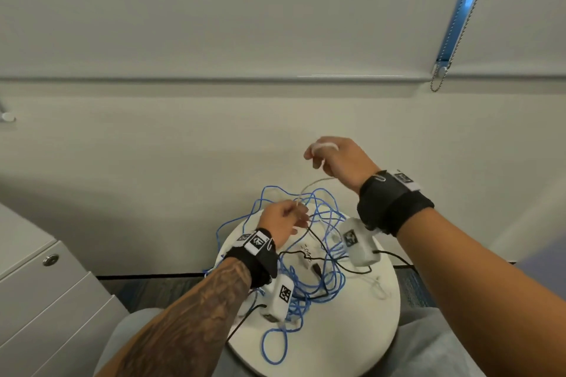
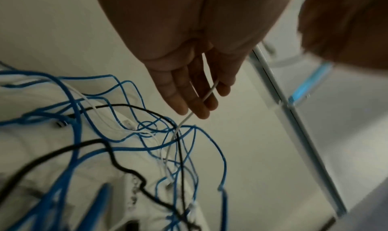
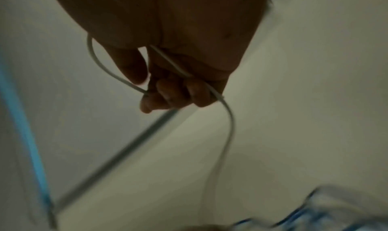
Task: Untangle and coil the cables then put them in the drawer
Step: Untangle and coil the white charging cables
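Cables lie in a tangle on a round white table (image 1: pixel 361 346), which serves as the landmark for everything else. Most of the heap is blue cable (image 1: pixel 321 272), looping over the table's far half, with one loop trailing toward its near edge. A black cable (image 1: pixel 318 242) winds through the blue loops near the table's middle.

Above the table's far edge, the right hand (image 1: pixel 337 159) is raised with its fingers curled round a white cable (image 1: pixel 315 182); the right wrist view shows a loop of that cable wrapped about the curled fingers (image 3: pixel 168 97) and a strand dropping away below them. From there the white cable runs down to the left hand (image 1: pixel 281 217), which hovers just over the tangle at the table's far left. The left wrist view shows the strand passing between nearly straight fingers (image 2: pixel 182 100), lightly nipped there, then diving into the blue loops.

Left of the table stands a grey drawer unit (image 1: pixel 46 300) with a round lock (image 1: pixel 50 259); its drawers look closed. Behind the table, a white wall (image 1: pixel 183 162) rises to a blind with a bead chain (image 1: pixel 441 76).
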Demonstrator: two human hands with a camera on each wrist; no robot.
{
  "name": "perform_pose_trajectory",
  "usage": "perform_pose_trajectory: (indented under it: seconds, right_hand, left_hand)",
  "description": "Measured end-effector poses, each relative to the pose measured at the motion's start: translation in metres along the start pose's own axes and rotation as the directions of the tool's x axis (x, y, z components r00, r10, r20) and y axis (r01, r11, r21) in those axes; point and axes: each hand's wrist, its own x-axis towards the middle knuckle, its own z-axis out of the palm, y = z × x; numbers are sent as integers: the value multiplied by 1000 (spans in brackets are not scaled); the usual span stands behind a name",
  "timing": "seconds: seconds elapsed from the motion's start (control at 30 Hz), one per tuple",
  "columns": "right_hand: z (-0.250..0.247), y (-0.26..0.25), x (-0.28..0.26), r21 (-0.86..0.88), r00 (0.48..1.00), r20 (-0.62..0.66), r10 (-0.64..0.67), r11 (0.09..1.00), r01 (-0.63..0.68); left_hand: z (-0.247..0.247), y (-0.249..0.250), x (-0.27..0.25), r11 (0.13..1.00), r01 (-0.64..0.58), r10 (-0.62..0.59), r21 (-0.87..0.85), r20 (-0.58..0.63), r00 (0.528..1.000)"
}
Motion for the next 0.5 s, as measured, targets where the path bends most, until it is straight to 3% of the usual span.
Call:
perform_pose_trajectory:
  seconds: [0.07, 0.1, 0.2, 0.27, 0.37, 0.5]
  right_hand:
    - [-4, 26, -1, -400, 996, 81, -38, 914, 68]
    - [-3, 36, -3, -508, 989, 145, -4, 858, 78]
    - [9, 49, -8, -631, 971, 223, 82, 772, 80]
    - [10, 52, -5, -632, 987, 160, 17, 770, 89]
    - [5, 45, -1, -504, 996, 66, -66, 859, 90]
    - [-4, 18, 4, -213, 973, -129, -191, 964, 160]
  left_hand:
    - [-5, 9, 2, 995, -26, 21, -95, -57, 998]
    - [-7, 16, 3, 994, -58, 53, -94, -58, 997]
    - [-7, 31, 9, 990, -140, 140, 4, -18, 990]
    - [-8, 34, 12, 982, -175, 178, 72, -36, 983]
    - [-11, 31, 16, 976, -194, 198, 102, -33, 980]
    - [-6, 4, 27, 971, -85, 63, 224, 103, 993]
